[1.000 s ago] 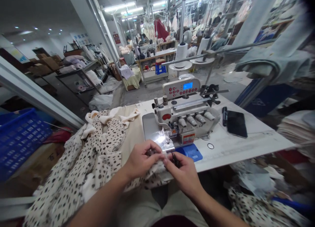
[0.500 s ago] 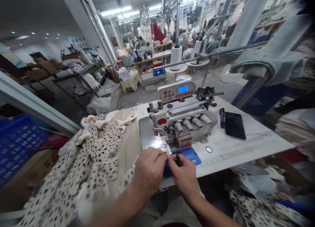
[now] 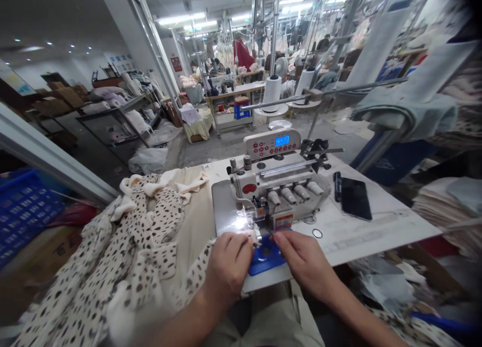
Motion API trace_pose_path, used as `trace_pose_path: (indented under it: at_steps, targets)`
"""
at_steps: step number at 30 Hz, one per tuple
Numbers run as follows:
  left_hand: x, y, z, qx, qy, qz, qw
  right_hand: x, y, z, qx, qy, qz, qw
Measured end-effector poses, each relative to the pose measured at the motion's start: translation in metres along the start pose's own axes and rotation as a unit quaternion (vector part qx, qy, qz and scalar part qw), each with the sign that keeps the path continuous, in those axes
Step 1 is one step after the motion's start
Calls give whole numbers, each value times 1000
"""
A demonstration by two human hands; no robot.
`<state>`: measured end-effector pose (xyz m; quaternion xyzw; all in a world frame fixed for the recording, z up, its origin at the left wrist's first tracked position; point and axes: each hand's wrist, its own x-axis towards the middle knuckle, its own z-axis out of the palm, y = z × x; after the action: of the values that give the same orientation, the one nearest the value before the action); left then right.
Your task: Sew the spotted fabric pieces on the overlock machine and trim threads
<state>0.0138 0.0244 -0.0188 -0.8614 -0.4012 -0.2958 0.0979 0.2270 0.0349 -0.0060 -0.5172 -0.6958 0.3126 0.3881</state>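
Observation:
My left hand (image 3: 230,261) is closed at the front of the overlock sewing machine (image 3: 276,186), by its lit needle area. It grips the edge of a cream fabric with dark spots (image 3: 199,261), whose pale end shows at the fingertips. To the right, my right hand (image 3: 307,256) has thumb and fingers pinched together above the blue plate (image 3: 265,259). What they pinch, if anything, is too small to make out. A dark blurred shape shows on the plate between the hands.
A heap of spotted garments (image 3: 139,231) covers the table's left side. On the right lie a black phone (image 3: 356,199) and a small dark-rimmed ring (image 3: 317,233). Thread cones (image 3: 271,93) stand behind the machine. A blue basket (image 3: 26,211) is at far left.
My right hand has moved right, away from my left hand, and the dark thread snips no longer show in its fingers. My left hand stays by the machine on the fabric.

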Motion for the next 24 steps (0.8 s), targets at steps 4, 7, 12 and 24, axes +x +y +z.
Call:
trace_pose_path:
  at_steps: [4,7,12,24]
  targets:
    - [0,1,0,34,2,-5,999,8,-6,-4,-201,-23,-87,975]
    - [2,2,-1,50,10,-6,999,9,-9,-1,-284,-37,-109,952]
    - [5,3,-2,38,21,-6,999,10,-16,3,-359,-41,-93,928]
    - [3,0,2,33,29,3,999,10,-17,9,-371,-9,-95,924]
